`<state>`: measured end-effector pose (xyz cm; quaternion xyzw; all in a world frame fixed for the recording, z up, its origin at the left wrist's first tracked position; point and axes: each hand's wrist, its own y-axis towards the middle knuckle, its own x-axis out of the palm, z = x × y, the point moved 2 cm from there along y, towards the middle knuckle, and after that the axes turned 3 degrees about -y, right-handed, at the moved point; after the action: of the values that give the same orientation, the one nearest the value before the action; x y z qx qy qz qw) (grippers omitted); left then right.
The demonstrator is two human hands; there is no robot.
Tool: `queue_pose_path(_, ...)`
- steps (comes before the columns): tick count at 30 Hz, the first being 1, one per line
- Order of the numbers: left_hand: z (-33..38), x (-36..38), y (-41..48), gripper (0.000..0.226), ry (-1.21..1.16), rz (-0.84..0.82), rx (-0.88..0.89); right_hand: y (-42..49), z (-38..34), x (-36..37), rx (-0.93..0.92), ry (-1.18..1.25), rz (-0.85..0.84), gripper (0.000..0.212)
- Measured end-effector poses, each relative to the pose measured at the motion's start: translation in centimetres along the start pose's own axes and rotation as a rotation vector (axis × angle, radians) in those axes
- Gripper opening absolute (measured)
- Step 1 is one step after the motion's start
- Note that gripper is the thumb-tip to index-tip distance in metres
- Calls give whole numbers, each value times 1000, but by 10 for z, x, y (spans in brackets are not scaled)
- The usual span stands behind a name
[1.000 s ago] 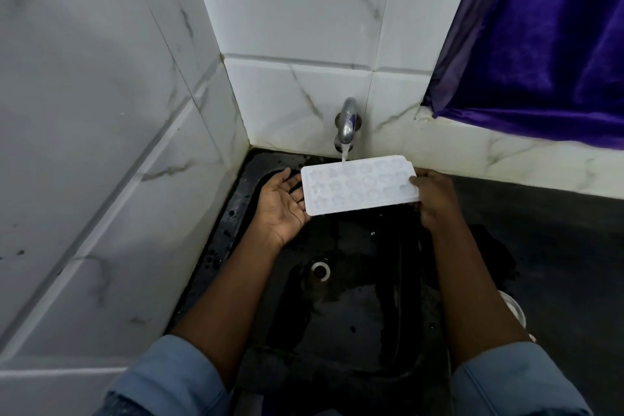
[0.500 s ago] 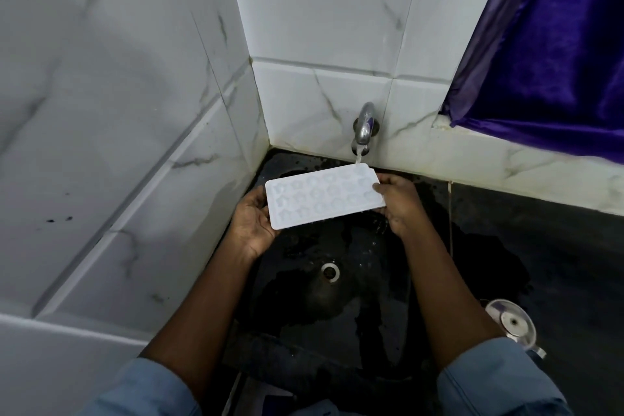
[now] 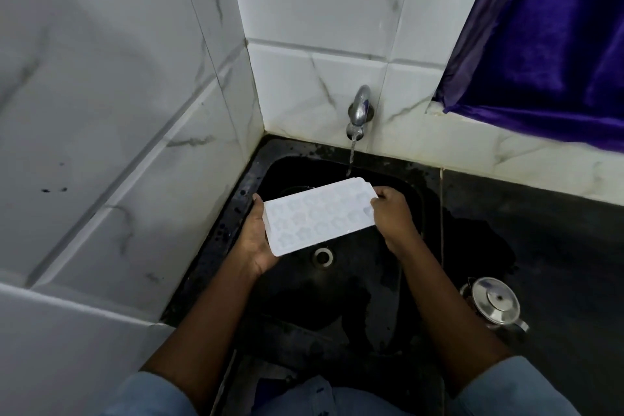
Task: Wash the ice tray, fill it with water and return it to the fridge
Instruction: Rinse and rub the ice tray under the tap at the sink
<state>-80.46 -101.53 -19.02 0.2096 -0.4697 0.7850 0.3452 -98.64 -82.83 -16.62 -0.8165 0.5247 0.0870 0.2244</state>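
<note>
Rinsing under the tap (image 3: 359, 111) seems the step in hand. The ice tray (image 3: 319, 214) is held tilted over the sink (image 3: 337, 295). The left hand (image 3: 256, 240) cradles one end, fingers hidden beneath. The right hand (image 3: 393, 213) pinches the other end. The water stream (image 3: 351, 159) lands just beyond the right hand's thumb. Filling next probably calls for levelling the tray.

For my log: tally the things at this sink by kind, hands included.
Hands: 2 (left hand, right hand)
Tray: 1
Tap: 1
Sink: 1
Steel pot: 1
Curtain: 1
Total: 7
</note>
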Motion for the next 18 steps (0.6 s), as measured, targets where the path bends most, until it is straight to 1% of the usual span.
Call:
queue_pose_path(3,-12,-1,-3,98,76,85,9,-15,7,5,-153,-257,36,35)
queue_pose_path(6,-20,-3,-5,101,83,156,30,-26,13,18,-304,-775,94,52)
queue_pose_path(7,-22,-5,-5,102,83,160,35,-29,15,22,-335,-906,113,57)
queue_pose_path(8,-24,-5,-6,104,86,156,30,-33,15,26,-353,-984,105,61)
queue_pose_path(13,-31,-1,-10,109,57,160,13,-57,8,53,-428,-1117,-54,82)
queue_pose_path(15,-34,3,-12,111,32,136,-1,-66,5,66,-485,-1136,-117,84)
queue_pose_path(18,-36,8,-12,115,6,36,-24,-78,3,80,-594,-1101,-253,82)
